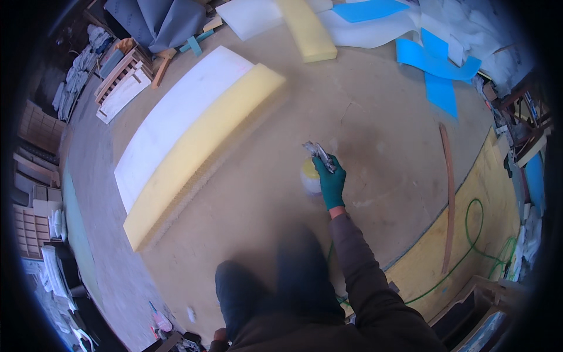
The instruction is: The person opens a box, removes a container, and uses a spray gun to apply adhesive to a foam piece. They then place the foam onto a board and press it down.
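My right hand point(333, 183), in a green glove, is wrapped round a metal spray gun point(317, 152) with a whitish, yellow-topped cup point(310, 176) beneath it. The gun is over the brown floor covering, apart from the foam. Ahead and to the left lies a long yellow foam slab point(202, 154), alongside a white foam sheet point(182, 111). Only a small part of my left hand point(220, 334) shows at the lower edge beside my knee; its fingers are hidden.
A green hose point(437, 284) curls over a yellowish board point(469, 229) at right, near a long wooden strip point(448, 199). Blue foam pieces point(437, 67) and another yellow foam strip point(308, 32) lie at the far side. A wooden crate point(124, 85) stands at far left.
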{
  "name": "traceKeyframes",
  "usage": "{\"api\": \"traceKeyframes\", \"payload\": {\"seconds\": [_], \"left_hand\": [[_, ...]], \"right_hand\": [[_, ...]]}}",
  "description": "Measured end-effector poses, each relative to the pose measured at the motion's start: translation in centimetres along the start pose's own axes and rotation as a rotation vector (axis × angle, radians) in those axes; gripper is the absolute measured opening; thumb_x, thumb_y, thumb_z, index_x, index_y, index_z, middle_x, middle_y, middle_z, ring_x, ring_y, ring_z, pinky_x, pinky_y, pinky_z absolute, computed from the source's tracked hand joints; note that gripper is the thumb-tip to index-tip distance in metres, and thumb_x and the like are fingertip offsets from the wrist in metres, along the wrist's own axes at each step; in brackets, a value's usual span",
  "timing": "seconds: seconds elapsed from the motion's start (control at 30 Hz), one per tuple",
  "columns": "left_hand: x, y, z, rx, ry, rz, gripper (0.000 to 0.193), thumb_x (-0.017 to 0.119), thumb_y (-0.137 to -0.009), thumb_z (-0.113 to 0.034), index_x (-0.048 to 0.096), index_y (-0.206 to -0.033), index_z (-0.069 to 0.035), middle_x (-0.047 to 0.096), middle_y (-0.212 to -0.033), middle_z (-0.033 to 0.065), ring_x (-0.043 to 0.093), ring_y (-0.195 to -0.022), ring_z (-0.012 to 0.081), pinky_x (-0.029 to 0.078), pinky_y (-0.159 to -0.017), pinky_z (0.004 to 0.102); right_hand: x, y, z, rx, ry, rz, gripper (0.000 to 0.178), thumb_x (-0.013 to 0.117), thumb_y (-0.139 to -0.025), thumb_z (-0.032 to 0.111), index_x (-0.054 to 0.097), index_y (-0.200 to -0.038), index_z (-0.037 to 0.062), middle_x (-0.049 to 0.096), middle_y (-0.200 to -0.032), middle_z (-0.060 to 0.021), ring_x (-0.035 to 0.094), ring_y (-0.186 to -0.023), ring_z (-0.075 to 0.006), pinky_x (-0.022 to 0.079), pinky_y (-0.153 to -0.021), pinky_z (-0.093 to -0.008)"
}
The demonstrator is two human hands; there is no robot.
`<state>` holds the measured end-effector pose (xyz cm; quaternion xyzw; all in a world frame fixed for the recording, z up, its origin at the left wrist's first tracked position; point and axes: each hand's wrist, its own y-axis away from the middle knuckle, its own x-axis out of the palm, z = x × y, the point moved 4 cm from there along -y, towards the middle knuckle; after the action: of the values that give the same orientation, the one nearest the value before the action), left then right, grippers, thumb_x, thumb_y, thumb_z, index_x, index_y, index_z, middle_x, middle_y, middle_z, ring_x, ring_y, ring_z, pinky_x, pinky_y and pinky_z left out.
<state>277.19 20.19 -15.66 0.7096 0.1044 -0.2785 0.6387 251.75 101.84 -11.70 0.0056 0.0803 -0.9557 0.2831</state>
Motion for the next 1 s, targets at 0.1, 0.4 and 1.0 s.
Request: {"api": "traceKeyframes", "payload": {"seconds": [0.1,0.4,1.0], "left_hand": [[-0.9,0.4,-0.8,-0.013,0.054,-0.028,0.028,0.058,-0.096,-0.029,0.075,-0.100,-0.007,0.074,-0.104,0.0201,0.072,-0.101,0.0407,0.059,-0.086,0.0527],[-2.7,-0.2,-2.0,-0.045,0.143,-0.046,0.037,0.058,-0.096,-0.035,0.076,-0.097,-0.003,0.074,-0.107,0.0244,0.070,-0.106,0.0437,0.057,-0.091,0.0523],[-1.3,0.3,-2.7,-0.050,0.343,-0.142,0.036,0.058,-0.095,-0.037,0.074,-0.098,-0.004,0.074,-0.106,0.0237,0.070,-0.106,0.0440,0.057,-0.092,0.0540]], "right_hand": [[-0.3,-0.5,0.2,0.053,0.054,-0.027,0.025,0.074,-0.098,0.030,0.076,-0.103,0.0059,0.076,-0.091,-0.0152,0.068,-0.074,-0.0227,0.054,-0.071,-0.0390],[-2.8,-2.5,2.2,0.130,-0.031,-0.160,0.031,0.080,-0.094,0.033,0.076,-0.099,0.0034,0.074,-0.081,-0.0082,0.064,-0.073,-0.0130,0.053,-0.070,-0.0353],[-5.3,-4.1,2.8,0.071,-0.042,-0.253,0.018,0.080,-0.094,0.012,0.075,-0.106,-0.0011,0.074,-0.086,-0.0018,0.067,-0.076,-0.0087,0.053,-0.071,-0.0270]]}}
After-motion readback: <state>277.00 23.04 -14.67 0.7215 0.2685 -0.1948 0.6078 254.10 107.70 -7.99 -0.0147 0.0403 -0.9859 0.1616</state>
